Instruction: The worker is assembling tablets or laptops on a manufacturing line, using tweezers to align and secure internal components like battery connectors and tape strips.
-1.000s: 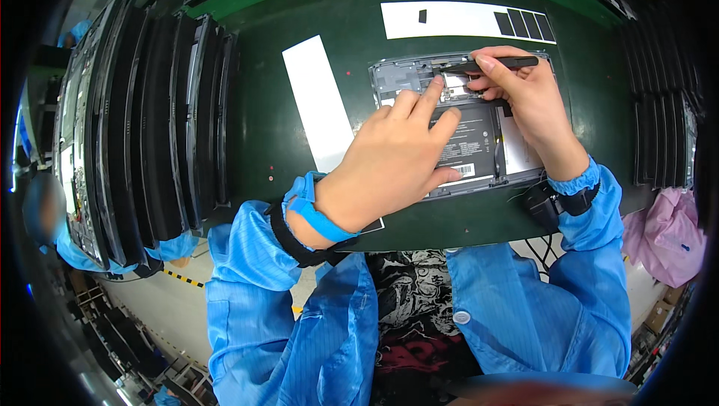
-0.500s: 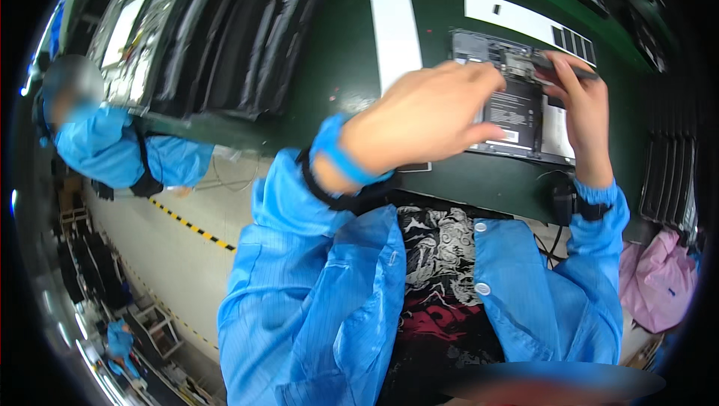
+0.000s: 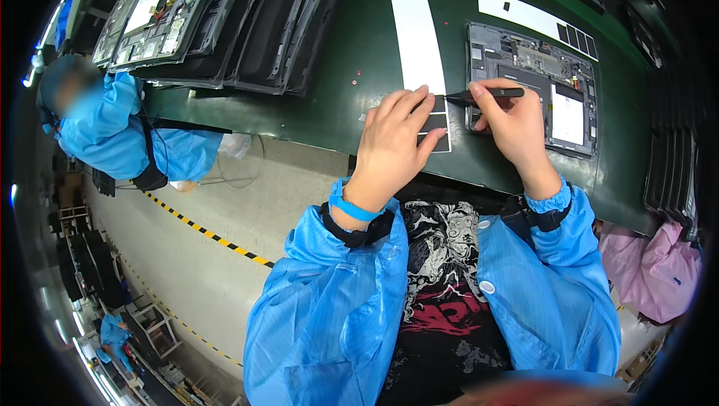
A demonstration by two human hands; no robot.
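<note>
My left hand (image 3: pixel 393 140) flat, fingers spread on white sticker strip (image 3: pixel 419 54) – holds nothing; right hand (image 3: pixel 513 125) pinching black tweezers (image 3: pixel 479 94) w/ tip at strip edge.

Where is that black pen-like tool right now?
In the head view the black pen-like tool is in the right hand, right of centre, its tip pointing left toward the white strip, just beside the opened device.

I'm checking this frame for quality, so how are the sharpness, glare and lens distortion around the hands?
Head view: the left hand and right hand holding the black tweezers look sharp; light glare on the white paper strip; fisheye bends the green bench edge and darkens the rim; the co-worker at left has a blurred face.
</note>
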